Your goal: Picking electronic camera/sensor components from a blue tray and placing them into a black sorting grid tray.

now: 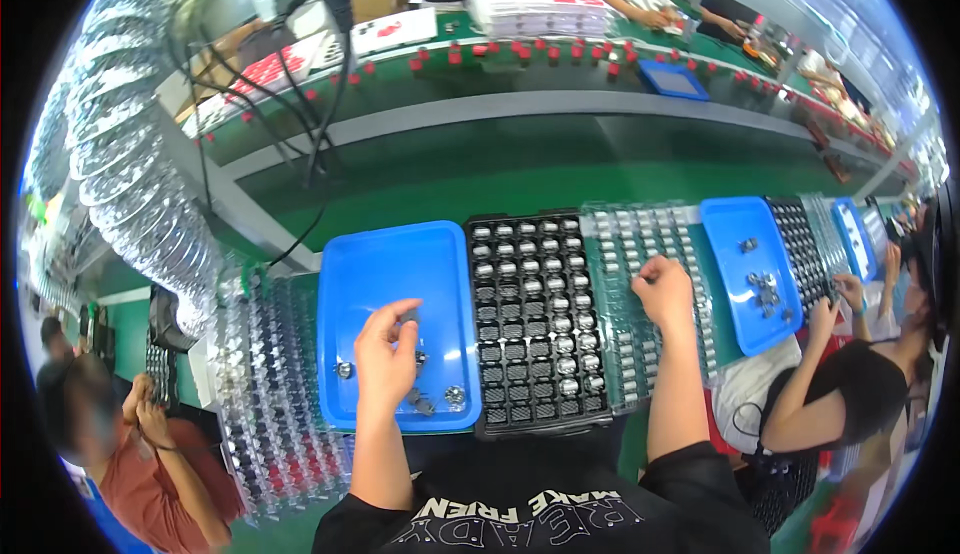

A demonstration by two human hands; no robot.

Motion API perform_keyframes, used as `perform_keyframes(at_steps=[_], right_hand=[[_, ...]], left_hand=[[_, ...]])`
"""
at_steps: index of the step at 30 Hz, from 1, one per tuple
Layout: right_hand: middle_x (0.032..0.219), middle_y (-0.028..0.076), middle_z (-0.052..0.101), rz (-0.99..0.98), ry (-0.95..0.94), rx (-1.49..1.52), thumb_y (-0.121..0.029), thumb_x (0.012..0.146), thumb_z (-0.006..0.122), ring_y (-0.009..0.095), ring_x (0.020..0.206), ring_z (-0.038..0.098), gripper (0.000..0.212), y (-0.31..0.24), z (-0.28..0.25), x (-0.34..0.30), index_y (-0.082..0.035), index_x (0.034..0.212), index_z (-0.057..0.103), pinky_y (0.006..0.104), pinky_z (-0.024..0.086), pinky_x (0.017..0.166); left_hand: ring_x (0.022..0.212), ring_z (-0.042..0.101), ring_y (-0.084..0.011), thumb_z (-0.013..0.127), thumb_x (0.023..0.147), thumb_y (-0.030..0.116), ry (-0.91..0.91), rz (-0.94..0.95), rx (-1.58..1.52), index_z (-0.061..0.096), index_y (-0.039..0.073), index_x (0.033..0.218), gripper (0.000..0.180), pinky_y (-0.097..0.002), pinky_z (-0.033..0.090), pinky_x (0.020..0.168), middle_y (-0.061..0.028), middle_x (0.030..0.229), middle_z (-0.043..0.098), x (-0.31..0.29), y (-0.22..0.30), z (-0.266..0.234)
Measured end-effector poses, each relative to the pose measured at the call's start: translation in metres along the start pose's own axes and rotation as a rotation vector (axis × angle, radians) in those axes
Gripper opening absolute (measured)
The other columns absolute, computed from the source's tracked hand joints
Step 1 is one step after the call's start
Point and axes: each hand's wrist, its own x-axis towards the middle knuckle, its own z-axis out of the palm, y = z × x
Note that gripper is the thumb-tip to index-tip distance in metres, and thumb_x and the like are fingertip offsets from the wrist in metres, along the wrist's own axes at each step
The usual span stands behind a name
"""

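Metal parts loose on the floor of a blue tray in the head view, mostly toward the near edge, perhaps for short reach from the body; raised rim probably meant to stop any rolling away. Left hand above the near half of that tray, thumb and forefinger parted, nothing visible between the tips; cannot tell about anything hidden behind the palm.

Just right of the blue tray, a black tray with a grid of cells, set close alongside, presumably to keep crossings short. Silver pieces seated in the far rows and down the right-hand columns, near-left cells bare; cells likely shaped to keep each one separate and in line.

Right hand well apart from the left, above a clear tray beside the black one, fingers bent in toward the thumb as if for a fine pinch; cannot tell about anything between the tips, or about contact below. Small silver cylinders in spaced rows there, apparently to prevent knocking together.

At far left, more clear trays, seemingly stacked to save room. Farther right, a second blue tray near a co-worker, likely for the same easy reach.
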Motion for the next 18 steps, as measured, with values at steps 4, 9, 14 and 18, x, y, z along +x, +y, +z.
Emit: perform_keyframes(at_steps=[4,9,14,18], right_hand=[[0.085,0.015,0.067,-0.139,-0.025,0.052,-0.009,0.080,0.075,0.034,0.082,0.066,0.006,0.003,-0.006,-0.009,-0.005,0.085,0.076,0.0423,0.054,0.078],[0.102,0.014,0.066,-0.150,-0.115,0.059,0.001,0.082,0.071,0.026,0.078,0.068,0.021,0.009,-0.014,-0.009,-0.004,0.102,0.071,0.0377,0.055,0.073],[0.097,0.008,0.072,-0.003,-0.060,0.493,0.000,0.095,0.064,0.015,0.083,0.067,0.014,-0.037,-0.018,-0.022,0.001,0.109,0.066,0.0287,0.054,0.077],[0.104,0.010,0.073,-0.072,-0.259,0.964,0.003,0.095,0.063,0.014,0.088,0.070,0.019,-0.116,-0.015,-0.072,0.002,0.114,0.065,0.0267,0.056,0.082]], left_hand=[[0.080,0.064,-0.0171,0.056,0.096,-0.002,0.033,-0.347,-0.925,0.063,0.003,0.113,0.019,-0.0359,0.057,0.075,-0.0075,0.100,0.065,-0.003,-0.031,-0.008],[0.086,0.064,-0.0190,0.062,0.101,0.010,-0.069,-0.375,-1.173,0.063,0.006,0.115,0.015,-0.0343,0.055,0.075,-0.0065,0.102,0.065,-0.001,-0.033,-0.015],[0.102,0.067,-0.0190,0.067,0.099,0.008,-0.102,-0.207,-0.969,0.061,0.001,0.126,0.029,-0.0343,0.057,0.087,-0.0123,0.120,0.068,-0.011,0.003,-0.007],[0.105,0.070,-0.0238,0.072,0.098,0.021,-0.266,-0.059,-0.953,0.061,-0.002,0.128,0.040,-0.0351,0.059,0.088,-0.0161,0.129,0.066,-0.027,0.004,0.000]])
